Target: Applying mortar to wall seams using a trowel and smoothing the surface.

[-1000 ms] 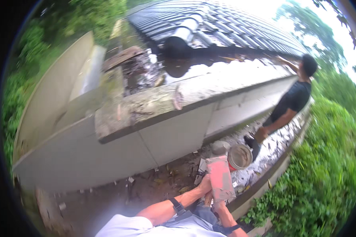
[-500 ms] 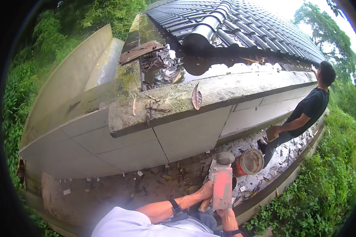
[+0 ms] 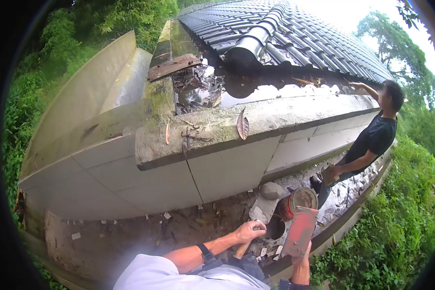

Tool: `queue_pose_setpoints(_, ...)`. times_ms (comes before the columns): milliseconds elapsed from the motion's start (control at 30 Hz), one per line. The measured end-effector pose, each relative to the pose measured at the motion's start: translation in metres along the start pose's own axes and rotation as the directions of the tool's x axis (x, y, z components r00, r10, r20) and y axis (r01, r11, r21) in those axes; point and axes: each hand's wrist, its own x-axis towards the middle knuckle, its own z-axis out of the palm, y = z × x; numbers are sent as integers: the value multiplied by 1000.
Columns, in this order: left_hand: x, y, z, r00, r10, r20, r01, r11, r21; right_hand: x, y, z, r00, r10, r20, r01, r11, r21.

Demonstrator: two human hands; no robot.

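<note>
My right hand [image 3: 301,263] holds a red rectangular plastering float [image 3: 300,233] from below. Grey smears, like mortar, mark its face. My left hand [image 3: 249,231] is closed with its fingers curled, left of the float and apart from it. A short wooden handle [image 3: 242,250] sticks out below that fist; the rest of the tool cannot be made out. Just beyond my left hand is a dark round opening or scoop [image 3: 275,226]. Past it stands a red bucket [image 3: 287,208] with grey on top, beside a rounded grey lump [image 3: 272,190] and a pale slab [image 3: 262,209].
A panelled wall [image 3: 232,166] carries a concrete ledge [image 3: 295,112] with dry leaves. Behind it lie a water-filled gutter [image 3: 246,92] and a dark tiled roof [image 3: 304,38]. At right a person [image 3: 372,140] in dark clothes holds a flat board [image 3: 330,175]. A low kerb [image 3: 340,232] borders greenery.
The float has moved right and tilted in my right hand, away from my left hand, which was touching it. The other person's raised arm has moved left over the ledge.
</note>
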Motion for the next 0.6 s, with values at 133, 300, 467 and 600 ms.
queue_pose_setpoints(133, -14, 12, -28, 981, -170, 90, 182, 974, -135, -2, -3, -33, 959, -240, -152, 191, 940, -284)
queue_pose_setpoints(300, -33, 6, -49, 979, -191, 66, 197, 976, -94, -11, 13, -70, 968, -156, -195, 100, 957, -271)
queue_pose_setpoints(467, -53, -22, -61, 992, -124, -28, 125, 991, 56, -31, 8, -52, 976, -45, -215, -2, 977, -214)
queue_pose_setpoints(600, -62, -28, -61, 995, -30, -94, 48, 980, 194, -25, -7, -56, 977, 20, -211, -54, 986, -155)
